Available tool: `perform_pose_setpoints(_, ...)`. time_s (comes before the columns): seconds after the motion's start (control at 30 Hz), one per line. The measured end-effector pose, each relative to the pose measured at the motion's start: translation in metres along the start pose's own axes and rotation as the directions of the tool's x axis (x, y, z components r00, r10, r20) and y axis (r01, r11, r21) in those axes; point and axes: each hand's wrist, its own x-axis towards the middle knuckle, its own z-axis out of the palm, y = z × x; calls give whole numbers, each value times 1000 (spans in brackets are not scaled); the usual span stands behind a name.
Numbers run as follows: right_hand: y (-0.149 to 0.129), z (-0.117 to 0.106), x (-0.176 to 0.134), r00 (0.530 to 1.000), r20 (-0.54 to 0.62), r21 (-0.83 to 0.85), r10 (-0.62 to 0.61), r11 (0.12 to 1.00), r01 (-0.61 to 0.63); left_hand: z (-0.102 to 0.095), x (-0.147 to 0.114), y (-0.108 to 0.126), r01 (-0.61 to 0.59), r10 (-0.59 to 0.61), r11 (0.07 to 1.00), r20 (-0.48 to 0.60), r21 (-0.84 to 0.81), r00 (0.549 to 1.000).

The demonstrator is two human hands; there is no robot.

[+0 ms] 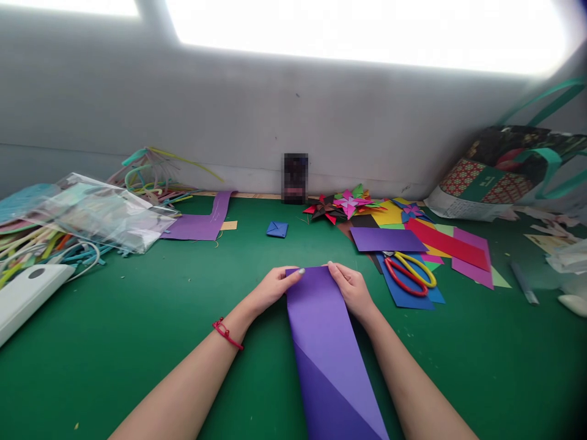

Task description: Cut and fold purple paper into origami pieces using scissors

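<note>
A long sheet of purple paper (pixel 321 330) stretches from the bottom edge of the view up to my hands, with a diagonal line across it where its shade darkens. My left hand (pixel 277 286) pinches its far left corner, thumb on top. At the far right corner, my right hand (pixel 349 287) grips the paper the same way, thumb above and fingers mostly hidden. Beyond my left hand lies a small folded blue paper piece (pixel 277 230). To the right are scissors (pixel 410 274) with red and yellow handles, resting on blue paper (pixel 403 299).
Folded paper flowers (pixel 351 203) and coloured sheets (pixel 449 243) cover the back right, before a patterned bag (pixel 486 177). A clear plastic packet (pixel 110 211), purple paper offcut (pixel 197 226) and white device (pixel 34 299) lie left. A pixelated dark object (pixel 295 177) stands against the wall.
</note>
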Motion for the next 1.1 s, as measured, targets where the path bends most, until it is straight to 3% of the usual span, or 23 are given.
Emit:
perform_pose_setpoints(0.23,1,4,-1,1000,26,17,14,1000,-14,1,-1,0,35,-33,991,-21,132,999)
perform_pose_setpoints(0.57,-3,4,-3,993,102,117,56,991,-68,-1,-2,2,32,-32,991,0,126,999)
perform_pose_setpoints(1.1,4,2,-1,996,74,46,48,998,-51,-1,-2,0,37,-40,990,21,138,999)
